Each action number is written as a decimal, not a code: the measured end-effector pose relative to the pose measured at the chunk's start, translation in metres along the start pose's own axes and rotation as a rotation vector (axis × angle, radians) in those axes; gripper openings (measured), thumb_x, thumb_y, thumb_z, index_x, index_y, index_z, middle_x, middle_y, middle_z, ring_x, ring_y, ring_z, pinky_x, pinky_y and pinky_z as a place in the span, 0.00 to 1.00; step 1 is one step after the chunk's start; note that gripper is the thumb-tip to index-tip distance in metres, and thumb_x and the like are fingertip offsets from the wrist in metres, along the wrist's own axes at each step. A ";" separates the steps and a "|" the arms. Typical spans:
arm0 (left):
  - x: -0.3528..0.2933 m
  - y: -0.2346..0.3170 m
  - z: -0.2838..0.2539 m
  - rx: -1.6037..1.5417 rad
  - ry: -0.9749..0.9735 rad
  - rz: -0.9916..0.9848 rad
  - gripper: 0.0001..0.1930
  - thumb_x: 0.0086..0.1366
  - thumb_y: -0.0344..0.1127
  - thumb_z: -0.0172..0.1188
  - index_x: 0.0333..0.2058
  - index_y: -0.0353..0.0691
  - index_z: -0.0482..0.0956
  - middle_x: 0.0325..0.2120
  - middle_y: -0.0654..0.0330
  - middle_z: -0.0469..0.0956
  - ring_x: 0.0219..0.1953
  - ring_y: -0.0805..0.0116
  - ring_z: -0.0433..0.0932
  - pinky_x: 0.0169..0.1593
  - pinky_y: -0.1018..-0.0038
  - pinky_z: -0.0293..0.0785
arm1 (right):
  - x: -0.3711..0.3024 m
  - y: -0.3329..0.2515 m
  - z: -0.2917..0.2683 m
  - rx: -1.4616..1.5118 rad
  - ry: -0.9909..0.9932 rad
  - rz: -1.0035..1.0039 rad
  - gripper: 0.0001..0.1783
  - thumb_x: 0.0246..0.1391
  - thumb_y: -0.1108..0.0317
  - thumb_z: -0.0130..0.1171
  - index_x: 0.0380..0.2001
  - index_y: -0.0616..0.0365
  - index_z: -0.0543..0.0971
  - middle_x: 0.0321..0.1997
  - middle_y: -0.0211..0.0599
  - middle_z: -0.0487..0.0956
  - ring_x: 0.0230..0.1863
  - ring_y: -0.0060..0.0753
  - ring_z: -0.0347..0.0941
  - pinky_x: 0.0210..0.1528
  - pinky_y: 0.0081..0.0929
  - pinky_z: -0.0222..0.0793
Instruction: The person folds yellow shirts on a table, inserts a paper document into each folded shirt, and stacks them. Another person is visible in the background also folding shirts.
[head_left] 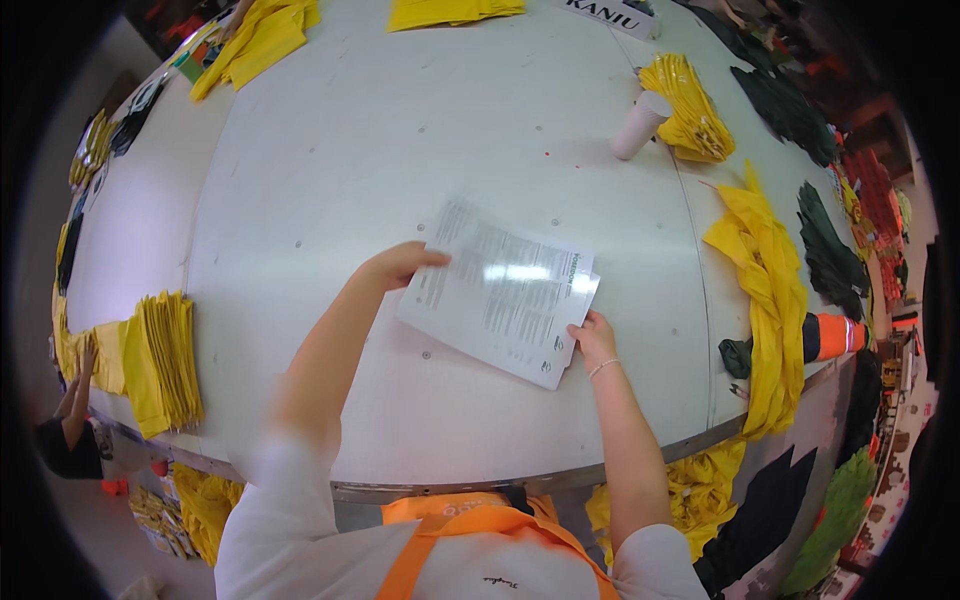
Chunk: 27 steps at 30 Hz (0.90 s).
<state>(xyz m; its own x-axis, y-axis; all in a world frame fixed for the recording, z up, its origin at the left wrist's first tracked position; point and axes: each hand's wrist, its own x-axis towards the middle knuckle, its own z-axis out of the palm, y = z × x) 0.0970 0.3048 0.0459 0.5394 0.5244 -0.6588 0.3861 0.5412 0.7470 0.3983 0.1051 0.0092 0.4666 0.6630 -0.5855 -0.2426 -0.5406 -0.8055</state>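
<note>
A few white printed sheets [510,300], slightly fanned, are held above the pale table in front of me. My left hand [405,263] grips their left edge, its fingers closed on the paper. On the right edge, my right hand [595,338] pinches the lower corner area, thumb on top, a thin bracelet round the wrist. Light glares off the top sheet, and its far left corner is smeared by motion. How many sheets there are, I cannot tell.
A pale cup [641,126] stands at the back right beside folded yellow fabric [688,108]. Long yellow cloth [763,300] lies along the right side. At the left, another person's hands [84,362] touch a stack of yellow pieces [165,360]. The table's near edge [450,490] runs before me.
</note>
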 end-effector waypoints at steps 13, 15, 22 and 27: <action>-0.065 -0.008 0.094 0.174 -0.076 0.515 0.21 0.54 0.22 0.61 0.48 0.39 0.73 0.47 0.61 0.73 0.49 0.68 0.70 0.51 0.69 0.68 | -0.039 0.019 -0.117 0.055 -0.217 -0.499 0.20 0.47 0.84 0.55 0.45 0.61 0.69 0.44 0.30 0.72 0.48 0.22 0.66 0.51 0.21 0.62; -0.057 -0.036 0.105 0.010 -0.001 0.426 0.18 0.56 0.24 0.60 0.46 0.40 0.74 0.45 0.62 0.74 0.47 0.68 0.72 0.50 0.70 0.69 | -0.063 0.012 -0.092 0.055 -0.186 -0.489 0.16 0.47 0.83 0.57 0.41 0.62 0.70 0.43 0.30 0.73 0.48 0.23 0.67 0.51 0.23 0.63; -0.069 -0.048 0.087 0.079 0.182 0.767 0.19 0.53 0.22 0.61 0.46 0.41 0.75 0.54 0.61 0.67 0.53 0.72 0.66 0.55 0.73 0.65 | -0.082 -0.031 -0.065 -0.331 -0.245 -1.048 0.09 0.42 0.82 0.62 0.29 0.62 0.74 0.40 0.39 0.78 0.45 0.36 0.75 0.49 0.27 0.69; -0.129 -0.027 0.089 -1.162 0.274 0.577 0.29 0.60 0.30 0.55 0.60 0.47 0.60 0.61 0.59 0.55 0.59 0.67 0.61 0.63 0.71 0.55 | -0.106 -0.065 -0.037 0.023 -0.677 -0.851 0.08 0.43 0.81 0.61 0.29 0.61 0.74 0.41 0.41 0.78 0.44 0.36 0.75 0.47 0.25 0.69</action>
<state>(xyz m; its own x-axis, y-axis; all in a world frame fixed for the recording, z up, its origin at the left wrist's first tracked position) 0.0832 0.1639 0.1185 0.1887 0.9082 -0.3737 -0.7810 0.3694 0.5035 0.3963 0.0503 0.1271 -0.0747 0.9674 0.2418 -0.0804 0.2359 -0.9685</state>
